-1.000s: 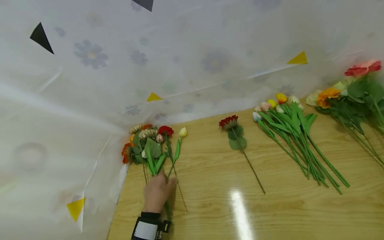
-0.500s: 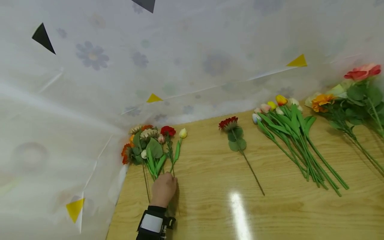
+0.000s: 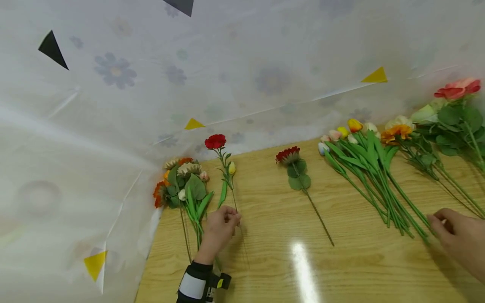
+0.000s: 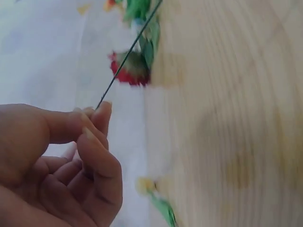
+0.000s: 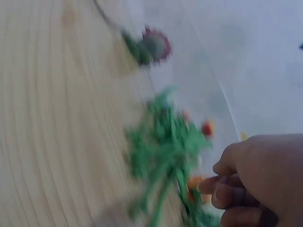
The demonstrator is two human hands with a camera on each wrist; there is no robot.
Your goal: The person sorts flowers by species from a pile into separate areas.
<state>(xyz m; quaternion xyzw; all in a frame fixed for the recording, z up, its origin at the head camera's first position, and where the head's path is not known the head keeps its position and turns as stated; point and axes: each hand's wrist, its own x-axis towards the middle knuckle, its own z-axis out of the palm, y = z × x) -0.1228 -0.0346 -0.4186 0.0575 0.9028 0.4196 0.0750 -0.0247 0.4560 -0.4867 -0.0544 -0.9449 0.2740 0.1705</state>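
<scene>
My left hand (image 3: 219,225) pinches the thin stem of a red carnation (image 3: 215,142) between thumb and fingers. Its bloom stands above a pale yellow tulip (image 3: 232,168); in the left wrist view, the dark stem (image 4: 128,54) slants up from the fingertips. Beside that hand lies a group of orange, cream and white flowers (image 3: 188,169) with green leaves. My right hand (image 3: 460,240), fingers loosely bent and holding nothing, hovers near the stem ends of a tulip bundle (image 3: 373,164). The right wrist view is blurred.
A single dark red flower (image 3: 289,155) lies mid-table. Right of the tulips are an orange flower (image 3: 395,134) and a large pink flower (image 3: 457,88) with leafy stems. Patterned white sheeting (image 3: 242,63) walls the back and left of the wooden table (image 3: 273,261).
My left hand has moved right, drawing the red carnation up and away from the left group. My right hand has come into view. The orange flower has shifted left, close to the tulips.
</scene>
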